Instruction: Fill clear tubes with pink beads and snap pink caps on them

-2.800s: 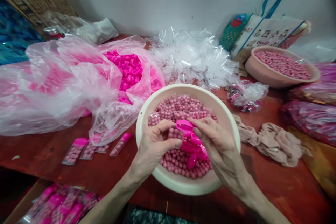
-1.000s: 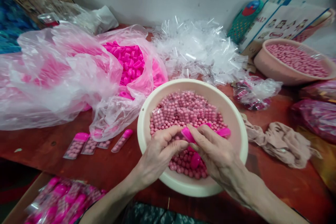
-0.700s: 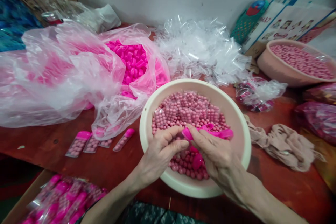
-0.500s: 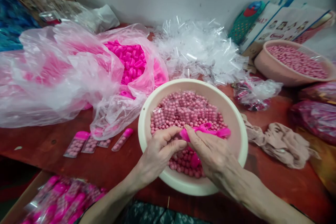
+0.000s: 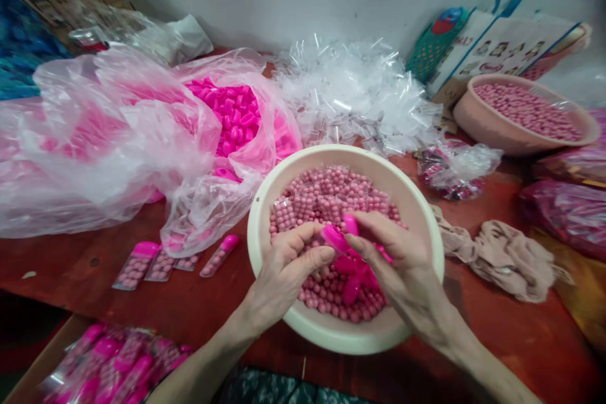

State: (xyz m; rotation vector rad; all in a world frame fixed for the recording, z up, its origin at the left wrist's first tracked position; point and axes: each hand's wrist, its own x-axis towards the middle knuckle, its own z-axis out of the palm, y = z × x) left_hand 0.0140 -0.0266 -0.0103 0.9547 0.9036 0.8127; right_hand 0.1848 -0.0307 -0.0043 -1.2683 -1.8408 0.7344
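Note:
My left hand (image 5: 288, 268) pinches a small tube with a bright pink cap (image 5: 334, 238) over the basin; its body is mostly hidden by my fingers. Against it, my right hand (image 5: 402, 259) has thumb and fingers curled, with a small pink plastic piece (image 5: 350, 224) at the fingertips. Below both hands, the cream basin (image 5: 253, 227) holds loose pink beads (image 5: 326, 303) and clear bead-filled packs (image 5: 285, 211). Several pink pieces (image 5: 351, 290) lie on the beads under my right hand, partly covered by it.
Capped bead packs (image 5: 135, 265) lie on the red table at left. A plastic bag (image 5: 118, 139) spills pink caps (image 5: 237, 113). Clear empty sleeves (image 5: 350, 88) are heaped behind the basin. At right are a beige cloth (image 5: 514, 259) and a pink bead bowl (image 5: 516, 129).
My right fingers have lifted and drawn slightly back from the capped tube, a pink piece at their tips. More pink pieces now show on the beads. My left hand keeps its pinch.

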